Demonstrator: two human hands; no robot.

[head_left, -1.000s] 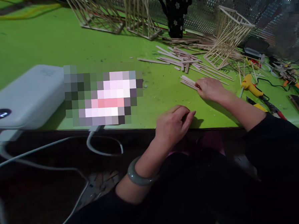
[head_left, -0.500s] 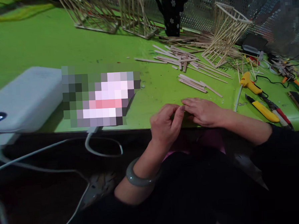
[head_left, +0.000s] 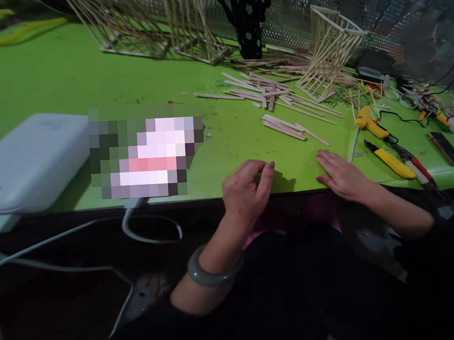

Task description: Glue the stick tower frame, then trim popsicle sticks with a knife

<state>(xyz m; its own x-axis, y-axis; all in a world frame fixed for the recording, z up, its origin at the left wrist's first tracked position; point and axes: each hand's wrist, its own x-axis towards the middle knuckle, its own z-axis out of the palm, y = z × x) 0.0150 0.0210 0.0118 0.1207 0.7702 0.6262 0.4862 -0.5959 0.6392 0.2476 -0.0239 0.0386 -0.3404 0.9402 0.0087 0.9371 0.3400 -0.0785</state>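
Observation:
My left hand (head_left: 246, 186), with a pale bangle (head_left: 213, 272) on its wrist, rests at the front edge of the green table (head_left: 233, 139). Its fingers are curled in and the thumb points up; nothing shows in it, though the palm side is hidden. Flat on the tabletop, my right hand (head_left: 339, 174) lies with its fingers stretched out and holds nothing. Just beyond it is a small bundle of flat wooden sticks (head_left: 283, 126). To its right lie a yellow utility knife (head_left: 394, 162) and a yellow glue gun (head_left: 372, 123) with a glue stick (head_left: 354, 144).
A white power bank (head_left: 39, 159) and a blurred-out lit device (head_left: 153, 153) on a cable (head_left: 125, 226) stand left. Behind are loose sticks (head_left: 272, 89), a twisted stick frame (head_left: 331, 53), more stick frames (head_left: 133, 48) and a black flowered object (head_left: 247, 22). Pliers (head_left: 417, 165) and a phone (head_left: 446, 148) lie right.
My right hand has moved away from my left hand to the right and now lies apart from it. The left hand stays nearly in place. The view has shifted slightly.

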